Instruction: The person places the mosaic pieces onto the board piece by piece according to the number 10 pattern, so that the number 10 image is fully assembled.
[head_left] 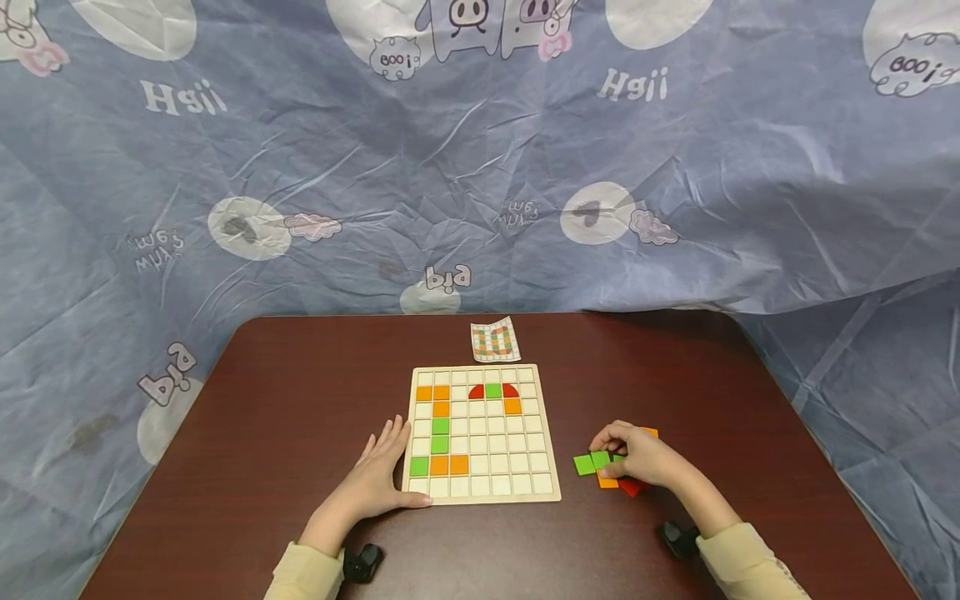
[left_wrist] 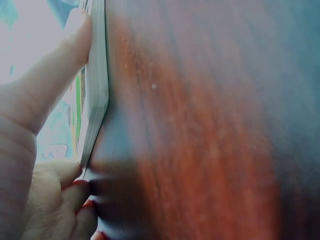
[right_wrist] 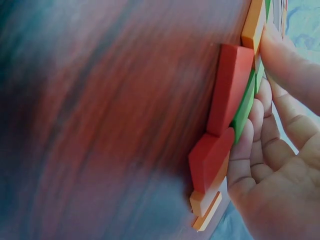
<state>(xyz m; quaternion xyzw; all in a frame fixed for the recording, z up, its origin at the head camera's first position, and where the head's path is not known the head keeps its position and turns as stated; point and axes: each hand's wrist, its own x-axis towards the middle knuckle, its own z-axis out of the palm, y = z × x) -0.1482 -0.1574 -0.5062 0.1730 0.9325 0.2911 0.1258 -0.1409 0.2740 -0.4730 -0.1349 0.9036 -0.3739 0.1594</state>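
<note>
A square wooden grid board (head_left: pixel 495 482) lies mid-table, with orange and green square tiles in its left columns. Near its top right are a green tile (head_left: pixel 492 391), two red quarter-round pieces and an orange tile (head_left: pixel 513 406). My left hand (head_left: pixel 375 479) rests at the board's front-left corner, thumb along the front edge, outstretched fingers against the left side. To the right of the board, my right hand (head_left: pixel 637 454) pinches a green square tile (head_left: pixel 600 460) between thumb and fingers, low over a loose pile. The palm hides part of that pile.
Beside the pinched tile lies another green tile (head_left: pixel 583 465). Red pieces (right_wrist: pixel 230 90) and orange tiles (right_wrist: pixel 253 25) lie under and around the right hand. A small printed pattern card (head_left: pixel 495 340) is behind the board. A patterned cloth (head_left: pixel 480 167) hangs past the table's far edge.
</note>
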